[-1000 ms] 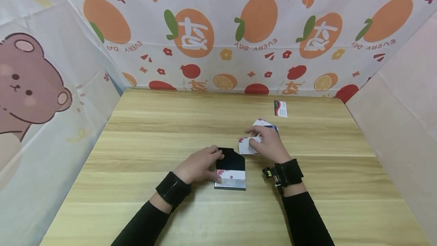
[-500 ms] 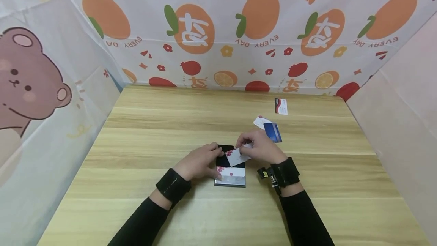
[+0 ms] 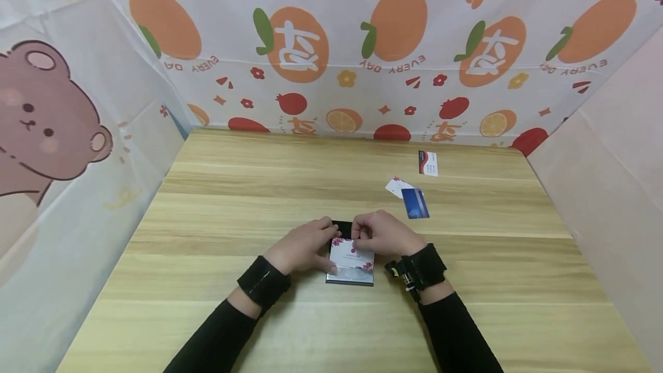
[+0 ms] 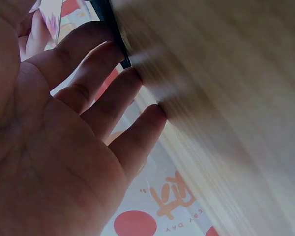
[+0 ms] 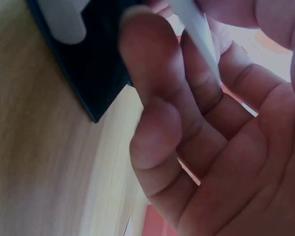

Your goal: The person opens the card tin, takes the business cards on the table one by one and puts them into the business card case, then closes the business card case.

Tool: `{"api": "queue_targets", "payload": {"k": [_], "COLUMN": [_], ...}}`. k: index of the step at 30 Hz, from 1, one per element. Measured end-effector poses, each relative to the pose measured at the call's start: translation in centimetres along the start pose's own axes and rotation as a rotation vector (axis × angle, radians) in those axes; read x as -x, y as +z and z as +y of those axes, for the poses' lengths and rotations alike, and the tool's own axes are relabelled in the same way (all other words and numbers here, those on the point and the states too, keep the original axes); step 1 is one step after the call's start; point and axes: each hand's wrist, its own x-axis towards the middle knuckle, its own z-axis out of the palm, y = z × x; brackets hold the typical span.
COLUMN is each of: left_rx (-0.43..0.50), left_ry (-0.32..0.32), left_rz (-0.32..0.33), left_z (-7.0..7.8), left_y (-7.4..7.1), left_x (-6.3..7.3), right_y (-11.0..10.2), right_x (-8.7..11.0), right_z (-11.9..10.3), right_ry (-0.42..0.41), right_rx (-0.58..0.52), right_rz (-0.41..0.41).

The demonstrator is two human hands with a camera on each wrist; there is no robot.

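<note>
The card case (image 3: 349,276) lay flat on the table, its dark flap folded back, between the person's hands.

At its left, the left hand (image 3: 300,249) gripped the case, thumb on the lower front, fingertips at the upper left edge. In my judgement this was the proper anchor, though a thumb so near the pocket's mouth could have obstructed a card; shifting it outward would have given better clearance.

Over the middle, the white card (image 3: 343,255) lay across the flap with its lower edge at the silver panel; I could not tell whether it had entered the pocket. The right hand (image 3: 388,235) pinched it near the top. Good practice, I judged, called for squaring the card to the panel and applying light, even pressure, since a forced corner might have bent.

As to materials, from the left: the silver panel was smooth and faintly reflective, the flap matt black, the card thin and stiff-looking, with pink flowers at opposite corners. Beneath ran pale, streaked wood grain. Farther right, a blue card (image 3: 415,204) overlapped a flowered card (image 3: 396,187); a red-and-black card (image 3: 428,163) lay beyond, apart.
</note>
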Motion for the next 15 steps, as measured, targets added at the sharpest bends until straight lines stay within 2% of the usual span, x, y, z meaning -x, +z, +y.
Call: {"api": "queue_targets", "payload": {"k": [10,15], "left_rx": [0.001,-0.001], "left_ry": [0.010,0.024], "left_rz": [0.000,0.010], "left_z": [0.14,0.08], "left_y": [-0.20,-0.14], "left_x": [0.08,0.09], "right_y": [0.58,0.84], "right_x": [-0.32,-0.36], "right_z": [-0.34,-0.42], "right_ry": [0.010,0.036], "right_rx": [0.031,0.005], "right_rz": [0.011,-0.047]}}
